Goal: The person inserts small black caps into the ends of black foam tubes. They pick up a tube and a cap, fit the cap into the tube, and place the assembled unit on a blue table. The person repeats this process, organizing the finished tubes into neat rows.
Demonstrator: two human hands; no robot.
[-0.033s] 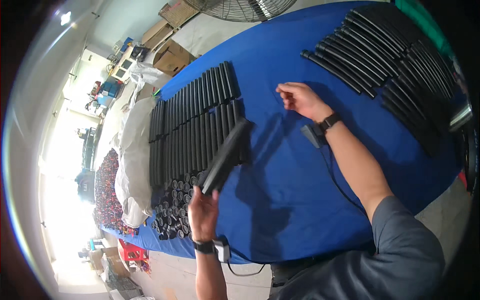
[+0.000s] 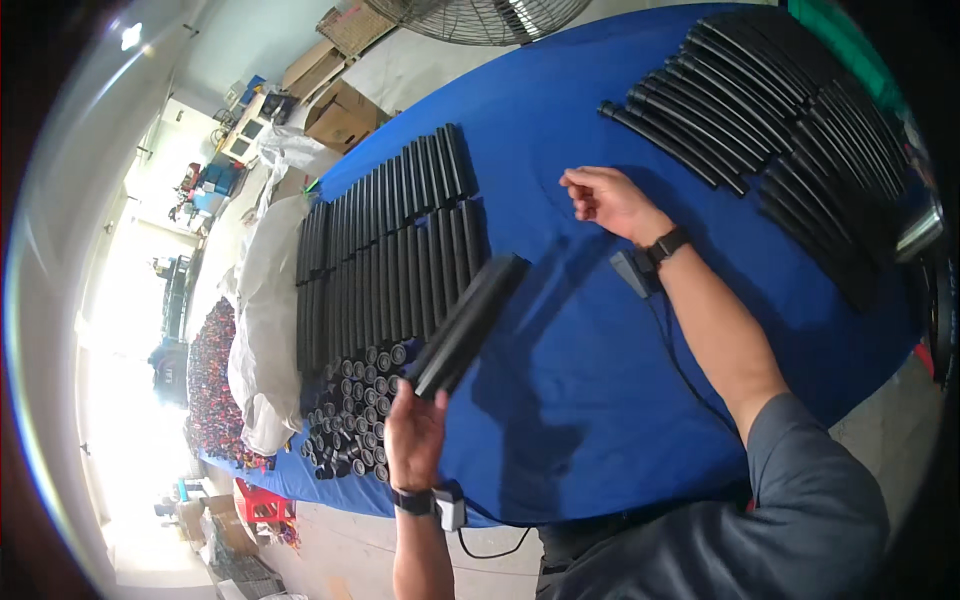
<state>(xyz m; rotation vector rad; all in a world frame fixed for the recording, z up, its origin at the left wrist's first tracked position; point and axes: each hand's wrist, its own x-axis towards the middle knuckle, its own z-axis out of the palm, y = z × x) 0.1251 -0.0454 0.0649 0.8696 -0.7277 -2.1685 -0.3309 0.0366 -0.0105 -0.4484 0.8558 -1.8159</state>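
Nothing has shifted since the earlier frame: your hands and the tubes sit where they did. Your left hand (image 2: 415,435), low and left of centre, grips the near end of a long black tube (image 2: 468,325), which slants up and to the right above the blue table (image 2: 560,400). Your right hand (image 2: 608,200), upper centre, hovers with fingers loosely curled and nothing in it, just over the cloth.

You look to be mid-transfer, carrying one tube from the supply toward a laid-out group. Rows of black tubes (image 2: 385,255) lie side by side at centre left, and upright tube ends (image 2: 355,415) cluster just beside your left hand. Longer ribbed tubes (image 2: 760,110) fan across the upper right. The next move likely calls for laying the held tube parallel to its neighbours, ends lined up, with your free hand ready to steady it.
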